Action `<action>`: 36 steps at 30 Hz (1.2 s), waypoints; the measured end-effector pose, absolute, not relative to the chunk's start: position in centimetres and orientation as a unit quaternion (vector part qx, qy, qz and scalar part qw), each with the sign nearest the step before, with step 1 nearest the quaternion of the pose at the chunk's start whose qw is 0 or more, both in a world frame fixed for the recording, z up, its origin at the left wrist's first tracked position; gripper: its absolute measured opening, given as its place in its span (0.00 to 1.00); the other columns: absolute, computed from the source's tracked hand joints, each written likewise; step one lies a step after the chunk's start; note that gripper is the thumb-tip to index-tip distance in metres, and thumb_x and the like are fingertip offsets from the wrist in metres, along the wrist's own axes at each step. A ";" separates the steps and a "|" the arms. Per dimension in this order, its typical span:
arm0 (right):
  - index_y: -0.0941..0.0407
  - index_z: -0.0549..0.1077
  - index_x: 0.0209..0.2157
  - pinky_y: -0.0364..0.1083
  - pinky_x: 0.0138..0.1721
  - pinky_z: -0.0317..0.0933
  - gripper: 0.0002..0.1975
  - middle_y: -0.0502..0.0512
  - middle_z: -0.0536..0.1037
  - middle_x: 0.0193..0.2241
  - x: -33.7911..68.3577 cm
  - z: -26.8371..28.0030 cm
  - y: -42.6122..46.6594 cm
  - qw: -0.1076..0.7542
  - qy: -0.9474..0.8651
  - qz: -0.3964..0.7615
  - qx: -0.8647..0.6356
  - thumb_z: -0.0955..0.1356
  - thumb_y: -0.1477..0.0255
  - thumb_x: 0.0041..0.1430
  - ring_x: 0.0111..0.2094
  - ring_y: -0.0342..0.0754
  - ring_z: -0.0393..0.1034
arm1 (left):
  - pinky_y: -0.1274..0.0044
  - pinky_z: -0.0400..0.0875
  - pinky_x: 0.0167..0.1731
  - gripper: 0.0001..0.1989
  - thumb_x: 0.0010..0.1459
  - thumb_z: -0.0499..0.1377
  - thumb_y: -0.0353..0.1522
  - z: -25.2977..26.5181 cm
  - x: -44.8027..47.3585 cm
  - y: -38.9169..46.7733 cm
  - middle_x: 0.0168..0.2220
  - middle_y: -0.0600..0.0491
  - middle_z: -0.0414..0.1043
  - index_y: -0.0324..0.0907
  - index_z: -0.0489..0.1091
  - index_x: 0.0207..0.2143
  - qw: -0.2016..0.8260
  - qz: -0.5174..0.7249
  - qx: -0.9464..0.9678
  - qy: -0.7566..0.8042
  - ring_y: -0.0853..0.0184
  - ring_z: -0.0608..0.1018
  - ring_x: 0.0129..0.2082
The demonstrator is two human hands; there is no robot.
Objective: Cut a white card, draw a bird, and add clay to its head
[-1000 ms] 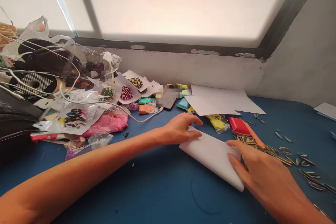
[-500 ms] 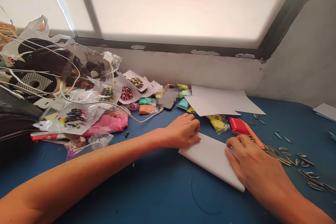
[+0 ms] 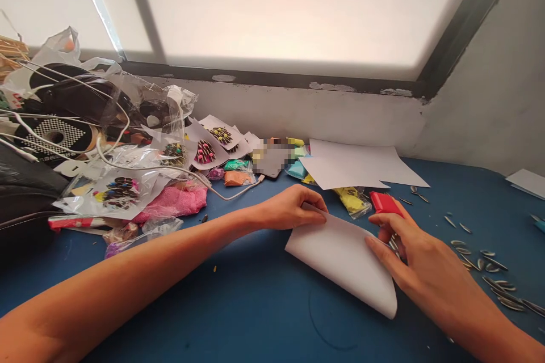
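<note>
A folded white sheet of paper (image 3: 336,258) lies at an angle on the blue tabletop, its layers bulging apart toward the lower right. My left hand (image 3: 293,208) is closed on its far left edge, thumb and fingers pinching the paper. At the opposite end, my right hand (image 3: 421,255) has its thumb touching the paper's upper right edge. A visible gap separates that thumb from the index finger. Just beyond the right fingertips sits a red packet (image 3: 385,203), and an orange strip beside it is partly hidden by the hand.
Loose sunflower seeds (image 3: 504,286) are scattered at right. Flat white sheets (image 3: 353,161) lie near the wall, over a yellow packet (image 3: 351,201). Seed-covered paper pieces (image 3: 205,152), a pink cloth (image 3: 179,202), plastic bags and a white cable (image 3: 232,197) crowd the left.
The paper's fold has loosened and puffed up from its flatter shape. My right fingers have lifted off its surface and spread from the thumb; my left hand now pinches the edge.
</note>
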State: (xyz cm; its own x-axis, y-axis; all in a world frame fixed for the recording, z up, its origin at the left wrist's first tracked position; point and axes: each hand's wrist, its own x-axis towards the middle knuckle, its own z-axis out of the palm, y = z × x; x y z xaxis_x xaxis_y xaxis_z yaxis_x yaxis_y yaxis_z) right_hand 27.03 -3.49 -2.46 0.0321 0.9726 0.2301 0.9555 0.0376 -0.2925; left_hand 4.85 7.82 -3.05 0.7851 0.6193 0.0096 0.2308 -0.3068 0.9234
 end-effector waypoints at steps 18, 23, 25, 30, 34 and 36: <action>0.54 0.76 0.51 0.44 0.16 0.66 0.36 0.58 0.83 0.28 26.8 -1.3 -4.7 0.407 -0.427 0.409 -0.696 0.73 0.47 0.46 0.21 0.51 0.75 | 0.80 0.64 0.32 0.17 0.48 0.69 0.40 -3.7 5.1 7.2 0.30 0.53 0.74 0.35 0.75 0.34 0.704 0.247 0.608 0.272 0.72 0.73 0.29; 0.52 0.75 0.52 0.44 0.15 0.64 0.33 0.53 0.81 0.25 27.2 -1.5 -4.6 0.408 -0.436 0.413 -0.688 0.70 0.46 0.51 0.20 0.50 0.73 | 0.80 0.65 0.33 0.15 0.51 0.68 0.39 -3.5 4.9 7.3 0.30 0.53 0.74 0.35 0.75 0.33 0.691 0.244 0.625 0.267 0.73 0.72 0.29; 0.52 0.75 0.51 0.43 0.15 0.64 0.31 0.53 0.81 0.26 27.2 -1.5 -4.5 0.408 -0.438 0.406 -0.690 0.69 0.46 0.51 0.20 0.49 0.73 | 0.80 0.65 0.34 0.14 0.51 0.67 0.38 -3.4 4.8 7.3 0.30 0.53 0.74 0.36 0.76 0.34 0.688 0.239 0.633 0.262 0.72 0.73 0.30; 0.53 0.75 0.49 0.44 0.15 0.64 0.30 0.53 0.80 0.25 27.2 -1.7 -4.3 0.417 -0.431 0.409 -0.688 0.69 0.47 0.52 0.20 0.50 0.72 | 0.79 0.66 0.34 0.12 0.53 0.66 0.36 -3.3 4.8 7.2 0.32 0.53 0.75 0.36 0.76 0.36 0.686 0.224 0.639 0.265 0.72 0.73 0.30; 0.52 0.75 0.48 0.44 0.16 0.63 0.29 0.53 0.80 0.25 27.2 -2.0 -4.3 0.417 -0.438 0.399 -0.689 0.69 0.47 0.52 0.20 0.50 0.71 | 0.79 0.66 0.35 0.14 0.53 0.66 0.37 -3.2 4.9 7.2 0.32 0.53 0.75 0.36 0.77 0.36 0.689 0.220 0.636 0.269 0.72 0.73 0.31; 0.52 0.75 0.47 0.43 0.16 0.62 0.28 0.52 0.79 0.24 27.2 -2.0 -4.3 0.414 -0.442 0.397 -0.690 0.69 0.47 0.52 0.20 0.49 0.71 | 0.79 0.66 0.35 0.16 0.51 0.67 0.39 -3.2 4.9 7.2 0.32 0.52 0.75 0.36 0.77 0.37 0.695 0.219 0.630 0.267 0.71 0.73 0.31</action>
